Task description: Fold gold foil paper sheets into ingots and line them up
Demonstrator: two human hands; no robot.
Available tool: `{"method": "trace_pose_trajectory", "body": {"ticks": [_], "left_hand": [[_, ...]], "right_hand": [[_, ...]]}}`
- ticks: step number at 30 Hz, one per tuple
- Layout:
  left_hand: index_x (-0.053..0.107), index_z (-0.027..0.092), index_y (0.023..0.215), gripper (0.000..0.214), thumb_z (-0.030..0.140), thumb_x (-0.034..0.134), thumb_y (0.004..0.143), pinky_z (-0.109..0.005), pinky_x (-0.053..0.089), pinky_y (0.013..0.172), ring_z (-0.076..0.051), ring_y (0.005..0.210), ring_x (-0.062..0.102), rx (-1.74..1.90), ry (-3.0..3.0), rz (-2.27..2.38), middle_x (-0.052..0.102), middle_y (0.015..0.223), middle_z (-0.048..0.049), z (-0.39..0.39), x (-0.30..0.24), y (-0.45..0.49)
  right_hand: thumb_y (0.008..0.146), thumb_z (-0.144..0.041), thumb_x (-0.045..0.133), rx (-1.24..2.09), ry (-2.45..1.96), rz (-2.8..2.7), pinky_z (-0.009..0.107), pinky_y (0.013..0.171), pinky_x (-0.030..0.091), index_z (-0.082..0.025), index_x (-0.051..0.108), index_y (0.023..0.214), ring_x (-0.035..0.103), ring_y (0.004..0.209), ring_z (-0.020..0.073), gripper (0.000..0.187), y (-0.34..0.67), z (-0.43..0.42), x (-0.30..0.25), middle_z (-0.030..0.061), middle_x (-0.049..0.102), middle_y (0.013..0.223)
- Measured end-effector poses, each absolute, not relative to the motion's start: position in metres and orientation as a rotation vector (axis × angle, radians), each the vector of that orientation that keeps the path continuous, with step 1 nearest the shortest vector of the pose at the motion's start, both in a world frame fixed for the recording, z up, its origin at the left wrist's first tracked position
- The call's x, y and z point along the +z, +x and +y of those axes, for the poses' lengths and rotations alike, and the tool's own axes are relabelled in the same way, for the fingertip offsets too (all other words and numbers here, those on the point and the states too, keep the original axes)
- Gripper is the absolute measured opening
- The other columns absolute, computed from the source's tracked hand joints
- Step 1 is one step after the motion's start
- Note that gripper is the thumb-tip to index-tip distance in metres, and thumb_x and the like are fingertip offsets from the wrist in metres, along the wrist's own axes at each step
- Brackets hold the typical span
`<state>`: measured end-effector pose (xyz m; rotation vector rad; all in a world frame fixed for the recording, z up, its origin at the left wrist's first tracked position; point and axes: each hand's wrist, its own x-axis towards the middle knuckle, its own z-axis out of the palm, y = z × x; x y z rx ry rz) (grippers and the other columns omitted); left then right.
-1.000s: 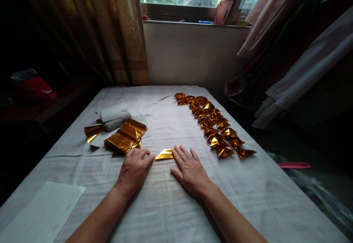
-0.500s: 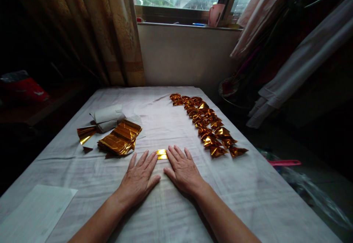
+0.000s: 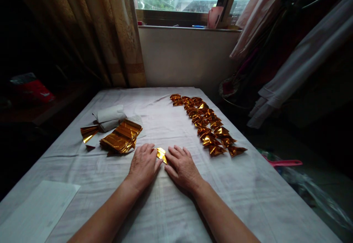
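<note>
A small folded strip of gold foil paper (image 3: 161,154) lies between my hands, its near right corner slanting toward me. My left hand (image 3: 145,164) is closed on the strip's left end, with thumb and fingers drawn together. At its right end, my right hand (image 3: 182,165) grips the foil, fingers bent and thumb close to the near corner. Both hands partly cover the strip's ends. To the left is a stack of flat gold foil sheets (image 3: 121,136). Several folded gold foil pieces (image 3: 209,140) run in rows along the right side.
A white cloth covers the table (image 3: 176,213). Behind the stack lies a crumpled white paper wrapper (image 3: 109,116), with a loose foil piece (image 3: 89,132) beside it. A white sheet of paper (image 3: 41,208) rests at near left. A pink mug (image 3: 214,17) stands on the windowsill.
My flat, stretched fingers have bent and drawn in on the foil strip. My left hand has moved slightly right, and the strip has gone from straight to slanted at its right end.
</note>
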<state>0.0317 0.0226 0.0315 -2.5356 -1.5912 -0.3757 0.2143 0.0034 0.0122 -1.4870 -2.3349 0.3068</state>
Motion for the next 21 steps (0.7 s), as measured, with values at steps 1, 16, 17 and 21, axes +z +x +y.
{"method": "trace_pose_trajectory", "body": {"ticks": [1, 16, 17, 21], "left_hand": [[0.069, 0.017, 0.102, 0.022, 0.033, 0.062, 0.089, -0.048, 0.044, 0.096, -0.032, 0.11, 0.059, -0.375, -2.53, -1.625, 0.067, 0.116, -0.0145, 0.024, 0.032, 0.034], [0.063, 0.019, 0.11, 0.034, 0.038, 0.069, 0.083, -0.047, 0.041, 0.095, -0.031, 0.109, 0.059, -0.398, -2.615, -1.639, 0.067, 0.118, -0.0116, 0.028, 0.029, 0.029], [0.063, 0.019, 0.11, 0.033, 0.036, 0.068, 0.083, -0.046, 0.042, 0.095, -0.03, 0.109, 0.06, -0.401, -2.631, -1.626, 0.068, 0.118, -0.011, 0.028, 0.03, 0.029], [0.062, 0.02, 0.11, 0.029, 0.031, 0.067, 0.084, -0.045, 0.043, 0.095, -0.028, 0.11, 0.061, -0.405, -2.729, -1.55, 0.069, 0.118, -0.0086, 0.03, 0.033, 0.025]], "right_hand": [[0.092, -0.033, 0.06, 0.322, -1.463, -2.338, 0.052, 0.115, 0.027, -0.028, 0.059, 0.133, 0.042, 0.138, 0.0276, 0.041, 0.215, 0.003, 0.013, 0.0078, 0.054, 0.145], [0.091, -0.031, 0.059, 0.43, -1.387, -2.313, 0.049, 0.115, 0.026, -0.029, 0.059, 0.132, 0.043, 0.137, 0.0254, 0.04, 0.221, 0.007, 0.012, 0.0041, 0.058, 0.141], [0.091, -0.03, 0.059, 0.428, -1.386, -2.311, 0.049, 0.115, 0.026, -0.029, 0.06, 0.13, 0.044, 0.137, 0.0258, 0.039, 0.221, 0.007, 0.012, 0.0041, 0.058, 0.141], [0.091, -0.029, 0.06, 0.416, -1.387, -2.301, 0.05, 0.115, 0.026, -0.028, 0.062, 0.128, 0.045, 0.136, 0.0268, 0.037, 0.22, 0.007, 0.011, 0.0048, 0.058, 0.141]]}}
